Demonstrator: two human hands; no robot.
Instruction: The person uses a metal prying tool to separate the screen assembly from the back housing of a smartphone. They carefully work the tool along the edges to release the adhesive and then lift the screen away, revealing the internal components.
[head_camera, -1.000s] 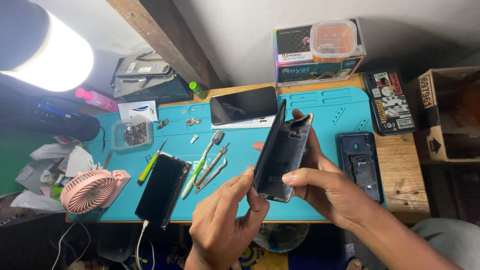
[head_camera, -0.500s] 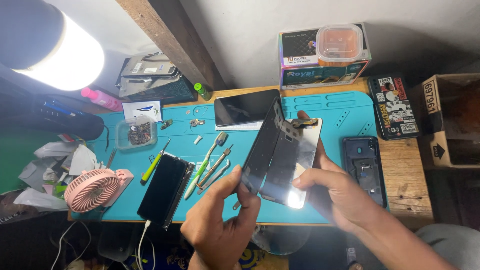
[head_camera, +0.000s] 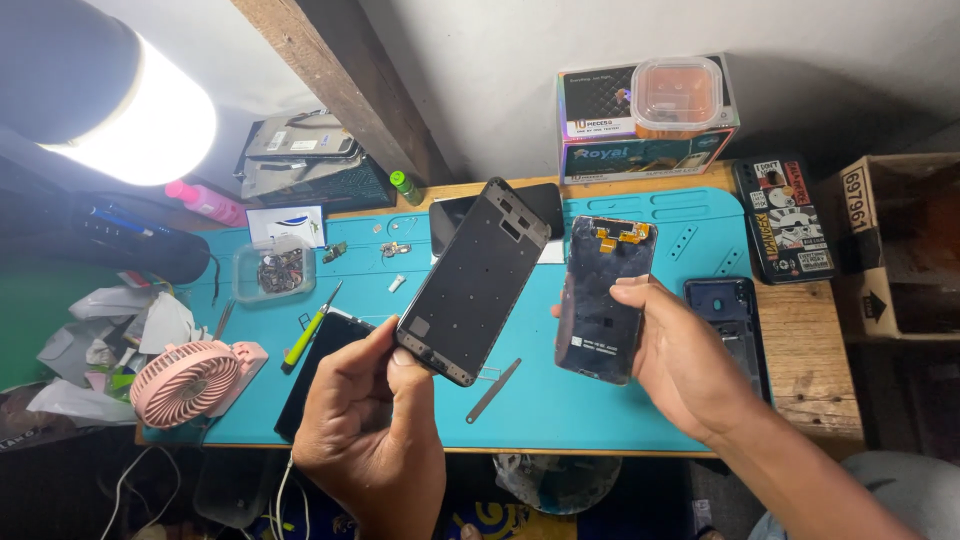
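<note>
My left hand (head_camera: 365, 420) grips the lower end of a black phone frame (head_camera: 475, 280), tilted up over the teal work mat (head_camera: 560, 410). My right hand (head_camera: 690, 365) holds a separated dark display panel (head_camera: 603, 298) with orange flex connectors at its top, its back facing me. The two parts are apart, side by side above the mat. Below them lie a flat metal pry tool (head_camera: 493, 390) and a black phone (head_camera: 320, 370) on the mat.
A green-handled screwdriver (head_camera: 308, 332), a clear parts tray (head_camera: 272, 270), a pink fan (head_camera: 188, 380), another dark phone shell (head_camera: 730, 320) at right, a printed box with a plastic tub (head_camera: 645, 115), a wooden crate (head_camera: 900, 250) and a bright lamp (head_camera: 120, 110).
The frame and display panel, held together before, have been pulled apart. My left hand now carries the frame to the left, my right hand the panel to the right.
</note>
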